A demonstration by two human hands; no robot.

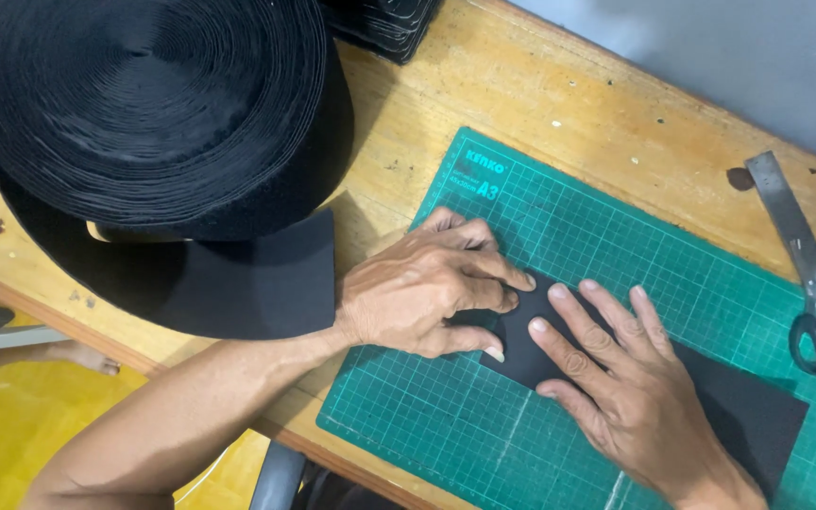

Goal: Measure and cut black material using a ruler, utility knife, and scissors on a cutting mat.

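Wooden table (540,85) | green cutting mat (446,416) | left hand (417,293), right hand (616,378): fingers spread flat, pressing black strip (757,416)

A wooden table (559,90), pale and scuffed with small dark marks, carries everything here. A green cutting mat (446,425) with a white grid lies flat on it, set at a slant. Left of the mat stands a big roll of black tape (144,104), its loose end (257,283) spread flat on the wood just beside the mat's left edge. Behind the mat, at the table's far edge, sits a stack of black pieces (384,24). Right of the mat lie scissors (809,274), their black handles resting over the mat's right edge.
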